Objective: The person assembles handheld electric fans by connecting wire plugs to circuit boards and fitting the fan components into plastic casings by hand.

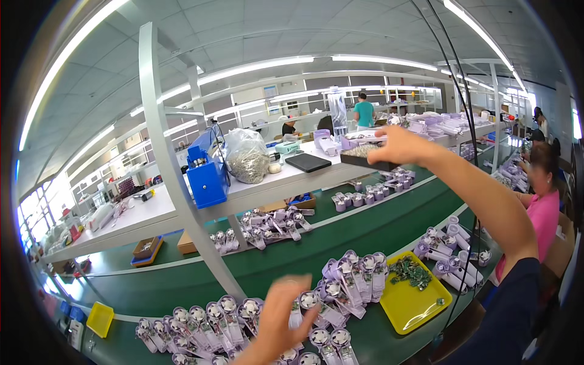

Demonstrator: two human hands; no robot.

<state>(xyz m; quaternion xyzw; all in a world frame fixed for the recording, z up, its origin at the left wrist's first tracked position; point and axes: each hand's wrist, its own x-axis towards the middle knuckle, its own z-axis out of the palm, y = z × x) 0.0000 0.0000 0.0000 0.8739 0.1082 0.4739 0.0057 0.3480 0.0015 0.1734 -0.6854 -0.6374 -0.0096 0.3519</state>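
A long green desk runs beneath a white raised shelf. On the desk, a yellow tray sits right of clustered lavender fan units. A black tray rests on the shelf, the right hand at its edge, fingers curled; I cannot tell whether that grip holds anything. The left hand, blurred, hovers over the units, its grip spread wide and bare. Small green circuit boards lie heaped in the yellow tray.
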